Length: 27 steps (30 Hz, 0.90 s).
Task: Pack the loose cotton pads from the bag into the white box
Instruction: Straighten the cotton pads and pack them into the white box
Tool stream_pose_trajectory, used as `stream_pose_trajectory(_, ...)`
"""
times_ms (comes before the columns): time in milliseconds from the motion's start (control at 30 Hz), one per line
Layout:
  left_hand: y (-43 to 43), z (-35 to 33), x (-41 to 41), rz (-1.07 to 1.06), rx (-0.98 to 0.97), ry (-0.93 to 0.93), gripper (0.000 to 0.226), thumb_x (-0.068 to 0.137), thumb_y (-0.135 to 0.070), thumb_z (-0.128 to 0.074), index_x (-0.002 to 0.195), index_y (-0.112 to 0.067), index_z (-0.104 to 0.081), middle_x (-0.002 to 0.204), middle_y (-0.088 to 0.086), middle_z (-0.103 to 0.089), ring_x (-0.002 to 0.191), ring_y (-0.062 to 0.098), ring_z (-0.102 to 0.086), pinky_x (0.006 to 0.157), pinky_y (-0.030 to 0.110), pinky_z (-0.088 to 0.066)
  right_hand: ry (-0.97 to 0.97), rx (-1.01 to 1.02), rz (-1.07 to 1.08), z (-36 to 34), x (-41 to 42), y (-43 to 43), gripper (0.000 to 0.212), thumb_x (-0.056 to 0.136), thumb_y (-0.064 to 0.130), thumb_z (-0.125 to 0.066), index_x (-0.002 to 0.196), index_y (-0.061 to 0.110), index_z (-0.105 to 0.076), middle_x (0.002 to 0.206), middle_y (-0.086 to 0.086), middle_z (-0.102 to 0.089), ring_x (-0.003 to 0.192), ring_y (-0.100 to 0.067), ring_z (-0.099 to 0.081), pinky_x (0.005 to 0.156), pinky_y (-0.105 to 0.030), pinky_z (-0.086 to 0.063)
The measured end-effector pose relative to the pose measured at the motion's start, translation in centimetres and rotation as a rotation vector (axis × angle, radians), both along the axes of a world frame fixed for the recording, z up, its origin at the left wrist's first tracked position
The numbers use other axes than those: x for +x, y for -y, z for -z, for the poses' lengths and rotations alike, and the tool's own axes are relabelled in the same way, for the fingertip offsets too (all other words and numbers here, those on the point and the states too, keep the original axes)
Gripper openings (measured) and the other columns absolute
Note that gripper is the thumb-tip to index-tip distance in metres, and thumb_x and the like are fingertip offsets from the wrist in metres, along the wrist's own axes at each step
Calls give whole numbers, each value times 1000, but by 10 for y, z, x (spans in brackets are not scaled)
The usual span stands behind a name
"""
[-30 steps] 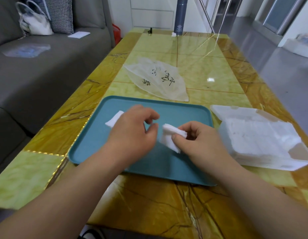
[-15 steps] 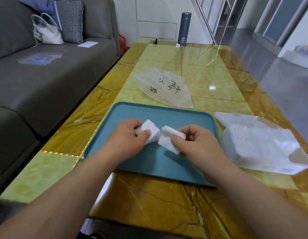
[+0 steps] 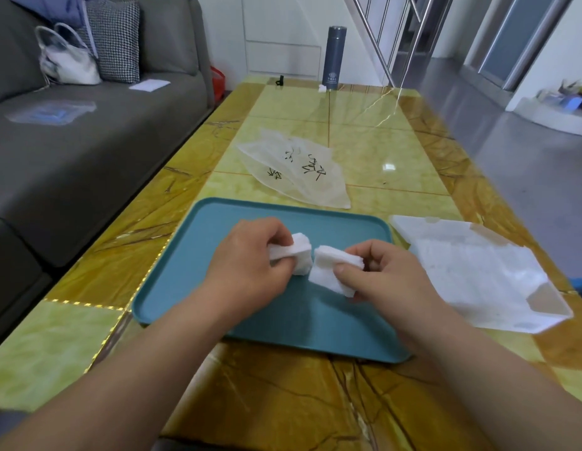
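Note:
Over the teal tray [image 3: 218, 222], my left hand [image 3: 247, 271] grips a small stack of white cotton pads [image 3: 299, 255]. My right hand [image 3: 384, 281] pinches a second stack of cotton pads [image 3: 328, 271] just to the right; the two stacks nearly touch edge to edge. The white box [image 3: 472, 271] lies open on the table right of the tray, its inside white and its flaps spread. An emptied translucent bag [image 3: 296, 167] with black printing lies flat beyond the tray.
A yellow-green marble coffee table [image 3: 380, 151] carries everything. A dark flask [image 3: 333, 58] stands at its far end. A grey sofa [image 3: 87, 141] with a handbag and cushion runs along the left. Grey floor lies to the right.
My left hand picked a stack of pads off the tray's left part and brought it to the right, up beside the stack in my right hand. The camera tilted up a little.

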<state>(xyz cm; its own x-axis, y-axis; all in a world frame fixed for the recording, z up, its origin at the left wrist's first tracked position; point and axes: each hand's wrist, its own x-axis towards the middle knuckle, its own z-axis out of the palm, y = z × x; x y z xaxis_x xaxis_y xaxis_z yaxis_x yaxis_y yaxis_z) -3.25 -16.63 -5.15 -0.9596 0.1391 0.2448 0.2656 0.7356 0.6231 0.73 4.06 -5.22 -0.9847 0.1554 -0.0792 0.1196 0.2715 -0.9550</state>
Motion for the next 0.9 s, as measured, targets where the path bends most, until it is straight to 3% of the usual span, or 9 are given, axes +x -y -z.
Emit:
stream_pose_trajectory(67,3,-6,2,-17,41,4,16,81,-32,-72,93,-40,-65,98,-13,-66,93,6,-58,80,26,-46,8,-36,-31,1,-2,-1,11,87,6,-77,89,17,-74,84,-11,-76,76,-21,-70,83,-56,-61)
stream_pose_trajectory(133,2,-11,6,-16,134,28,18,84,-23,-74,98,-33,-71,93,-16,-68,78,-7,-58,69,10,-41,3,-53,-70,0,-1,-2,13,87,4,-77,90,17,-75,87,-13,-76,77,-18,-69,81,-50,-62)
stream_pose_trajectory(200,-1,-15,10,-12,266,101,28,85,-11,-75,105,-31,-73,91,-18,-70,68,-9,-60,64,6,-43,-18,-93,-138,-4,1,-2,16,86,0,-78,92,15,-78,84,-9,-77,79,-17,-71,78,-41,-62)
stream_pose_trajectory(267,-4,-18,12,10,364,165,41,84,-5,-77,114,-33,-70,97,-13,-72,78,2,-69,71,15,-54,-26,-162,-219,-9,2,-2,18,85,-4,-78,95,11,-79,84,-6,-79,81,-17,-72,77,-31,-61)
stream_pose_trajectory(333,-6,-18,14,48,471,253,49,83,-2,-81,121,-30,-68,100,-6,-77,88,14,-75,81,28,-61,-35,-184,-261,-12,4,-1,20,82,-3,-81,95,11,-80,89,-9,-80,84,-22,-75,82,-33,-60)
stream_pose_trajectory(500,-6,-21,16,152,616,405,39,89,0,-75,122,-20,-70,102,-3,-81,97,15,-77,86,27,-61,-37,-184,-160,-14,1,-1,22,80,-5,-83,96,8,-78,89,-11,-81,85,-23,-76,82,-37,-62)
stream_pose_trajectory(633,-8,-21,19,206,619,432,37,95,5,-67,125,-16,-68,103,-3,-81,96,14,-77,79,18,-58,-84,-94,-131,-14,1,-3,25,77,-2,-86,96,11,-76,89,-7,-81,88,-24,-78,82,-39,-64)
stream_pose_trajectory(767,-7,-18,19,239,561,409,39,97,7,-61,128,-16,-67,105,-3,-80,98,16,-76,83,22,-60,-119,-17,-136,-15,1,-4,27,74,-1,-88,92,15,-75,81,2,-78,77,-13,-75,73,-26,-60)
stream_pose_trajectory(900,-6,-14,16,252,508,390,43,97,10,-59,128,-19,-68,108,-2,-80,100,18,-76,87,29,-61,-116,27,-104,-12,1,-3,49,73,5,-91,110,31,-70,86,10,-70,76,-2,-67,77,-22,-58)
